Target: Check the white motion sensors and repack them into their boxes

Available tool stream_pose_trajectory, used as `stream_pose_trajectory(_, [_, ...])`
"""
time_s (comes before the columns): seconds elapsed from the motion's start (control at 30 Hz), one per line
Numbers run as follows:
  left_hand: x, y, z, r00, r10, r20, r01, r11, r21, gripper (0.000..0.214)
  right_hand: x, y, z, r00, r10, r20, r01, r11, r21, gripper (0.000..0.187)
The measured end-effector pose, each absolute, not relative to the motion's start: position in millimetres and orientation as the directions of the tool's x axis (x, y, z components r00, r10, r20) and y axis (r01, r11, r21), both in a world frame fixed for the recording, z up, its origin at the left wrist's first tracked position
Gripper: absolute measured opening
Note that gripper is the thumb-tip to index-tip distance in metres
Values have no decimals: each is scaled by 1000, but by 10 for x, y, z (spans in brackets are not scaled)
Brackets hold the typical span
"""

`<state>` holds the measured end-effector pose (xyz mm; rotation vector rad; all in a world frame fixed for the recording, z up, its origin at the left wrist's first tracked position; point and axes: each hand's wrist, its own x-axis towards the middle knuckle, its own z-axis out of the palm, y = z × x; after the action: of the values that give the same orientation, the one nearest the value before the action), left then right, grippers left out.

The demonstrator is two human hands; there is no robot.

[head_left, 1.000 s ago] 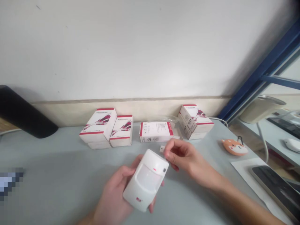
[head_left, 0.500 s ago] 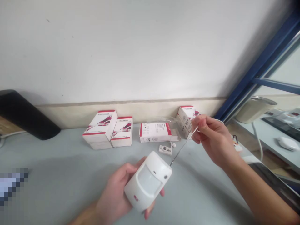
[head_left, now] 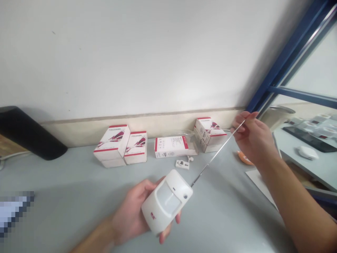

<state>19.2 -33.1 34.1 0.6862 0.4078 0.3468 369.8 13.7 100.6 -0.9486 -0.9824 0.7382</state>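
A white motion sensor (head_left: 168, 202) with a pale curved lens window lies tilted in my left hand (head_left: 137, 207), whose fingers wrap round its body from beneath. From the sensor's upper right edge a thin metal telescopic antenna (head_left: 216, 153) reaches up and to the right. My right hand (head_left: 252, 137) pinches the antenna's far tip between thumb and fingers. Beyond the sensor, a small white mounting bracket (head_left: 182, 164) rests on the grey table (head_left: 92, 196).
Red-and-white boxes (head_left: 113, 142) stand at the wall, with more boxes (head_left: 210, 133) stacked farther right. An opened box (head_left: 172, 146) lies between them. An orange object (head_left: 244, 158) sits near my right wrist. A black cylindrical object (head_left: 34, 131) is at left, a blue frame (head_left: 286, 52) at right.
My right hand has moved up and to the right, drawing the antenna out longer. My left hand holds the sensor in nearly the same place. The view has shifted slightly.
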Motion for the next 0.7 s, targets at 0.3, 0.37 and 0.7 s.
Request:
stream_pose_trajectory(0.3, [261, -406, 374, 845, 483, -229, -234, 720, 653, 40, 3897, 193, 934, 438, 847, 302, -121, 388, -914, 43])
stream_pose_trajectory(0.37, [276, -408, 387, 833, 506, -224, -262, 717, 646, 38, 3919, 211, 902, 431, 866, 254, -167, 353, -921, 38])
stream_pose_trajectory(0.7, [294, -398, 381, 822, 523, -224, -299, 732, 613, 34, 3894, 230, 837, 527, 830, 183, -240, 352, -905, 29])
